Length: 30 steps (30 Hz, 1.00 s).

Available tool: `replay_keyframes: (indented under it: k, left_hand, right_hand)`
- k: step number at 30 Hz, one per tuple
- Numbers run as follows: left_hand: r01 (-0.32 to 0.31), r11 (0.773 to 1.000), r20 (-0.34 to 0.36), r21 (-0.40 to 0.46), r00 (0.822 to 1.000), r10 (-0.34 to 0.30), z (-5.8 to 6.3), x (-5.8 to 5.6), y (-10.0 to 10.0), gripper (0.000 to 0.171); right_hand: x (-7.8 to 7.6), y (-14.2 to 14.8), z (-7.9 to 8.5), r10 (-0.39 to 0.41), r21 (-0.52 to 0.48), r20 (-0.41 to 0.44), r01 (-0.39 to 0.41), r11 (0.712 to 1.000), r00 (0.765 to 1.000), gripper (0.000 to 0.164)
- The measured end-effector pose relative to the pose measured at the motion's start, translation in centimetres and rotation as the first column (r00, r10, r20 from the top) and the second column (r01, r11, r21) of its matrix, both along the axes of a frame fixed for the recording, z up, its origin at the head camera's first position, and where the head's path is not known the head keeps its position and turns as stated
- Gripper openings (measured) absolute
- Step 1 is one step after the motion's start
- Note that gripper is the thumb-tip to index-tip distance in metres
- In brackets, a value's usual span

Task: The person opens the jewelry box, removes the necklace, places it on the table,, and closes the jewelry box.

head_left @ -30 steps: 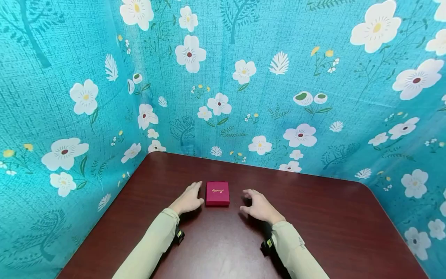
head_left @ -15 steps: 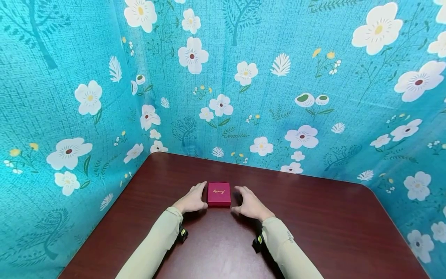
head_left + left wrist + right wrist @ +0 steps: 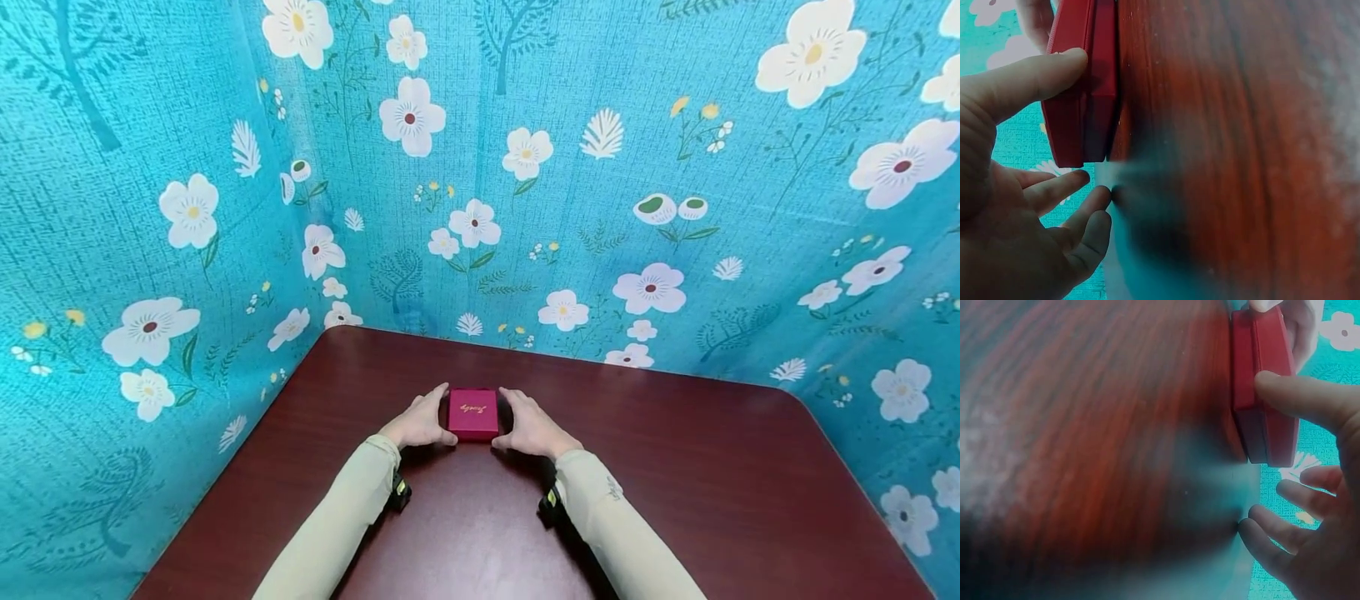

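Behind everything hangs a bright blue cloth [image 3: 480,142] covered with white flowers [image 3: 412,98]. In front of it is your dark red-brown tabletop [image 3: 675,467]. Your pale left sleeve [image 3: 337,508] and right sleeve [image 3: 622,533] stretch over it. Your left hand [image 3: 422,423] and right hand [image 3: 534,427] are both spread wide, with the fingers [image 3: 1060,189] loose and not curled round anything. Between them is the red jewelry box [image 3: 474,419], flat on the tabletop, with its lid [image 3: 1282,440] on. A small black camera [image 3: 400,493] sits at each wrist. Your left thumb [image 3: 1054,72] is at the box's near left corner, your right thumb [image 3: 1297,392] at its near right corner. I can't tell if they press. Gold writing [image 3: 473,408] on top looks upside down.
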State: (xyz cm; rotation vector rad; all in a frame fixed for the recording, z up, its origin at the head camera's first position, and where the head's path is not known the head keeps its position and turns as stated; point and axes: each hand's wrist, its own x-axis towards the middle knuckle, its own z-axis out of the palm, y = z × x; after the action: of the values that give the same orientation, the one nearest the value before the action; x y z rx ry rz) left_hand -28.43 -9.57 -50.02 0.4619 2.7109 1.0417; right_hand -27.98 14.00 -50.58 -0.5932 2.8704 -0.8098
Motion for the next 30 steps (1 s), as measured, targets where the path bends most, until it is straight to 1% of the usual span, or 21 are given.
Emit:
replay_keyframes:
  k: [4, 7, 13, 19, 23, 25, 30]
  left_hand:
    - [-0.007, 1.0, 0.012, 0.002, 1.0, 0.006, 0.2, -0.5, 0.1, 0.105]
    - [-0.011, 1.0, 0.024, 0.005, 1.0, 0.011, 0.0, -0.6, 0.0, 0.106]
    - [0.012, 1.0, 0.054, 0.018, 0.998, -0.013, -0.5, -0.7, 0.3, 0.108]
    - [0.026, 0.999, 0.033, -0.021, 0.999, -0.025, -0.8, -0.7, 0.5, 0.111]
    - [0.051, 0.997, 0.018, -0.054, 0.999, -0.05, -0.9, -0.6, 0.5, 0.112]
    - [0.066, 0.996, 0.009, -0.066, 0.998, -0.065, -0.8, -0.5, 0.5, 0.112]
    - [0.078, 0.992, 0.005, -0.104, 0.997, -0.078, -0.4, 0.1, 0.6, 0.113]
  right_hand:
    - [-0.6, -0.5, 0.5, 0.019, 0.023, 0.007, -0.019, 1.0, 1.0, 0.103]
    - [-0.8, -0.9, 0.5, 0.039, 0.031, 0.015, -0.039, 0.999, 0.999, 0.106]
    - [-0.9, -1.1, 0.1, 0.053, 0.017, 0.006, -0.053, 0.998, 0.999, 0.104]
    - [-1.0, -1.1, -0.2, 0.055, 0.012, -0.006, -0.055, 0.998, 0.998, 0.104]
    - [-0.8, -1.1, -0.2, 0.065, 0.02, -0.012, -0.065, 0.998, 0.998, 0.104]
    - [-0.7, -1.1, -0.1, 0.065, 0.019, -0.009, -0.065, 0.998, 0.998, 0.102]
    - [-0.5, -1.1, 0.0, 0.059, 0.022, 0.001, -0.059, 0.998, 0.998, 0.1]
